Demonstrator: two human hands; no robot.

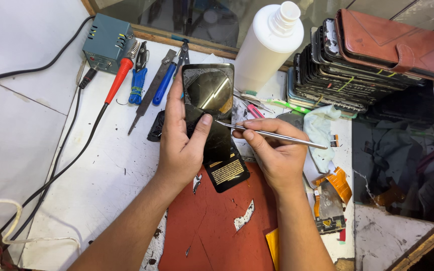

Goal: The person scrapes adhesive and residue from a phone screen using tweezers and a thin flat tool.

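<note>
Above a cluttered counter (pixel 101 175), the left hand (pixel 182 145) clamps a cracked phone screen (pixel 208 108) while the right hand (pixel 272 150) pinches metal tweezers (pixel 272 135) at its edge; steady, shallow leverage seems wisest.

A white plastic bottle (pixel 266 47) stood at the back of the desk (pixel 101 170), beside a stack of phones (pixel 337 75) topped by a brown leather case (pixel 393 42). A soldering station (pixel 107 42), blue-handled pliers (pixel 137 83) and a file (pixel 149 95) lay further left.
</note>
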